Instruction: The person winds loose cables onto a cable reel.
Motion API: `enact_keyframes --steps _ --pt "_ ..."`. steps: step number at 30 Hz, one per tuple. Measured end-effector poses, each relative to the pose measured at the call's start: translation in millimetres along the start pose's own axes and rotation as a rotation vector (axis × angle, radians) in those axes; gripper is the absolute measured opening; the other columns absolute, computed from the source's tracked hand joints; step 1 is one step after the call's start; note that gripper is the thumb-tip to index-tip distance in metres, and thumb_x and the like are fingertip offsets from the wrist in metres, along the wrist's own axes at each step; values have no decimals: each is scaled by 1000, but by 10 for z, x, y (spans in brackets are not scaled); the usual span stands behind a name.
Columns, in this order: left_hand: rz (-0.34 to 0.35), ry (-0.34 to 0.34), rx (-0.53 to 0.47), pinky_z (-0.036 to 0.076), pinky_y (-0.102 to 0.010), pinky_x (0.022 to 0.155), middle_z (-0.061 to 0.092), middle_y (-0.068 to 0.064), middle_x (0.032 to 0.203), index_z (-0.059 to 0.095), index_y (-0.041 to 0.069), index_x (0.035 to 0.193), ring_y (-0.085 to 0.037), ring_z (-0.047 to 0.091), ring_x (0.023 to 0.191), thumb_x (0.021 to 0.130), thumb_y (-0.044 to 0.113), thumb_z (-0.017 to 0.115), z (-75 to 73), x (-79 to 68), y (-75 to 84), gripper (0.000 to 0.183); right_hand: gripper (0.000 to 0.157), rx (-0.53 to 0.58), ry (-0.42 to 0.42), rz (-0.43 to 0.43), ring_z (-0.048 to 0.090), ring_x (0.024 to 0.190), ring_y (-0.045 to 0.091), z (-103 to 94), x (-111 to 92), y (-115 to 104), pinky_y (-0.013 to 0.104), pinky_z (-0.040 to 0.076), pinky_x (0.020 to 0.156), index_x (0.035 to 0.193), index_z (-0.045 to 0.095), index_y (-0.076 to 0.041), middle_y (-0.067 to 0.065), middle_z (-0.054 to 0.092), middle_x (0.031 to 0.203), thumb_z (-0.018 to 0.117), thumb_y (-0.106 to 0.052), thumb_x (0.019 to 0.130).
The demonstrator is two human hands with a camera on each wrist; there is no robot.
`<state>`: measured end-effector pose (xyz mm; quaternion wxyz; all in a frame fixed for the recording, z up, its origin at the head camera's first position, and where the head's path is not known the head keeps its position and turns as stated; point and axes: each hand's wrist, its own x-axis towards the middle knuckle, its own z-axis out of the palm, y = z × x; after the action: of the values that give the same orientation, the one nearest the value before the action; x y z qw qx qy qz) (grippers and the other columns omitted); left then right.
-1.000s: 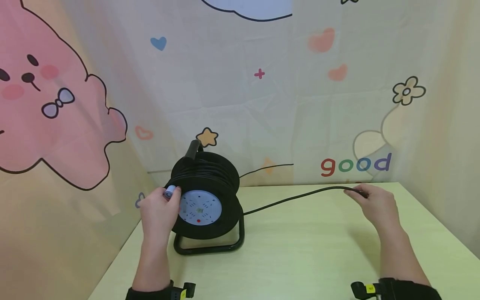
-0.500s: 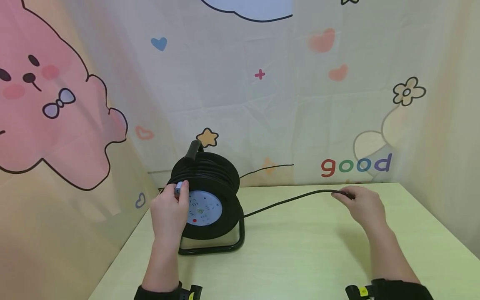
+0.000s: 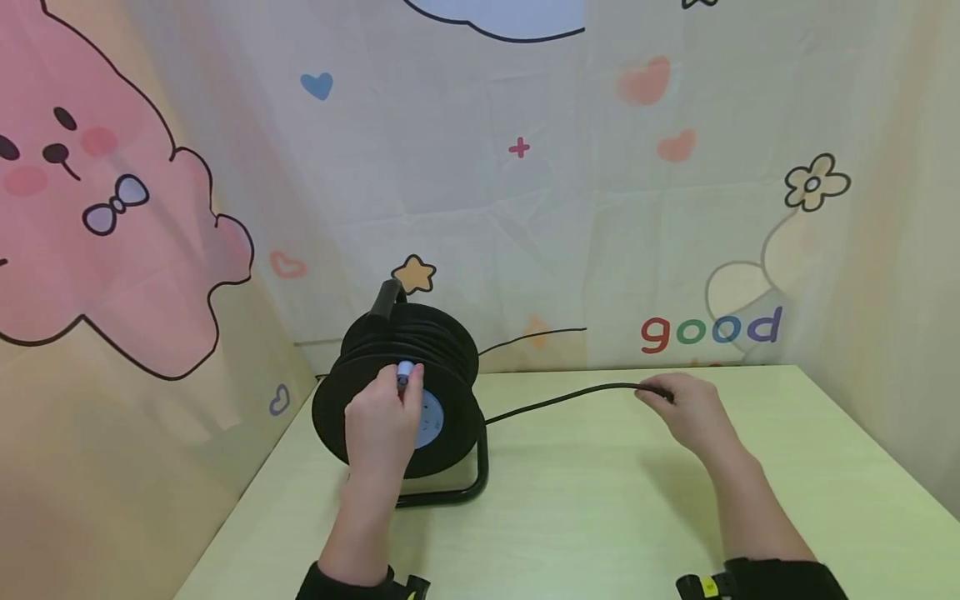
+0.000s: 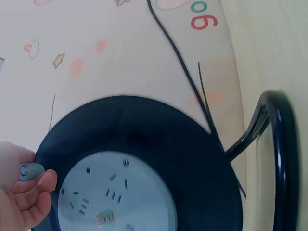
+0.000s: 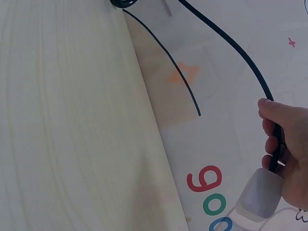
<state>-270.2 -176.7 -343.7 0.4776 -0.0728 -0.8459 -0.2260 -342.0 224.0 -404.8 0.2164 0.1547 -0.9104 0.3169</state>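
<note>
A black cable reel stands at centre left on the table, wound with black cable. Its pale socket panel faces me. My left hand pinches the small grey-white winding knob on the reel's face, near the upper middle in the head view, and covers part of the panel. My right hand, to the right and raised over the table, grips the loose cable, which runs from the reel with a slight bow. Below those fingers in the right wrist view hangs a pale plug at the cable's end.
The reel's carrying handle rises at its top, and its black tube stand rests on the light wood-grain table. A printed cloth hangs close behind. A thin dark line shows on it beside the reel.
My left hand has carried the knob rightward across the reel's upper face, and the panel has turned clockwise. My right hand has moved left toward the reel with the cable.
</note>
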Motion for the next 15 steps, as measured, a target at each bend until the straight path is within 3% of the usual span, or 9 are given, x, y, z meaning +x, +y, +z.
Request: enact_keyframes --steps 9,15 --pt "12 -128 -3 35 -29 43 37 2 52 47 8 65 -19 45 45 101 31 65 135 -101 215 46 9 37 -53 -50 64 86 22 194 23 -199 45 53 78 100 78 -8 3 73 95 73 -14 94" --pt "84 -163 35 32 -31 40 36 2 50 44 11 59 -20 44 42 97 26 68 241 -172 262 47 6 55 -72 -84 60 82 18 297 58 -341 40 50 73 97 78 -10 -1 71 91 74 -12 93"
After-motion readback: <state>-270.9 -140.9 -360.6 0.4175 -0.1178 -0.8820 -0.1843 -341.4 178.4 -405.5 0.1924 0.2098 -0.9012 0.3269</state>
